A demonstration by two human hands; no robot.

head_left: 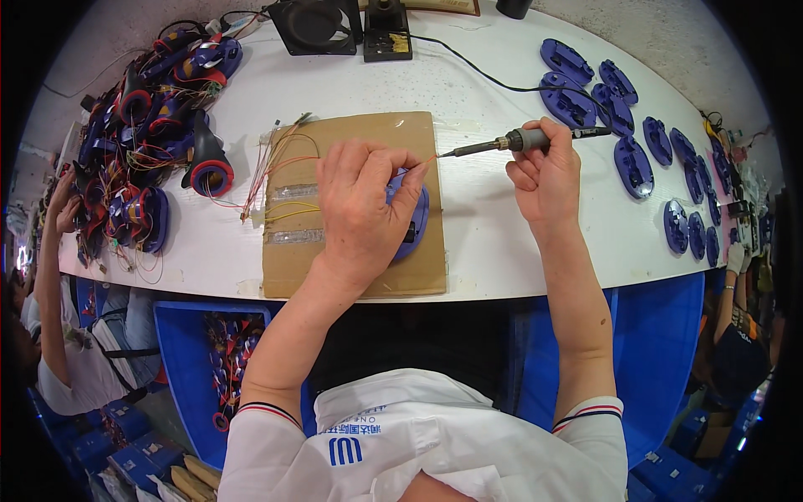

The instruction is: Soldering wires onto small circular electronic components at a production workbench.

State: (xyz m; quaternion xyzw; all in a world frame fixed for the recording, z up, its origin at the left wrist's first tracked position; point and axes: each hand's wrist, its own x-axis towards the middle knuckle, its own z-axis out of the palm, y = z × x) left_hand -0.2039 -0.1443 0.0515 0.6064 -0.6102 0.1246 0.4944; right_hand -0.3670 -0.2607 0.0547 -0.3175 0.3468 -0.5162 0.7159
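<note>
My right hand point(548, 171) is wrapped round the handle of a soldering iron point(485, 148), held level with its tip pointing left. My left hand point(364, 201) is closed in a pinch, and a thin red wire point(432, 159) shows at its fingertips, close to the iron's tip. I cannot tell whether tip and wire touch. Beneath the left hand, a blue oval plastic shell point(419, 222) lies partly hidden on a cardboard sheet point(360, 283). Red and yellow wires point(293, 207) run across the cardboard from the left and pass under the hand.
Dark blue oval shells point(634, 167) lie scattered at right. Wired blue-and-red assemblies point(142, 125) are heaped at left. At the back stand a black fan point(316, 27) and an iron stand point(387, 46); the iron's cord point(493, 79) crosses the table. Blue bins point(188, 351) adjoin the front edge. Other people work at both sides.
</note>
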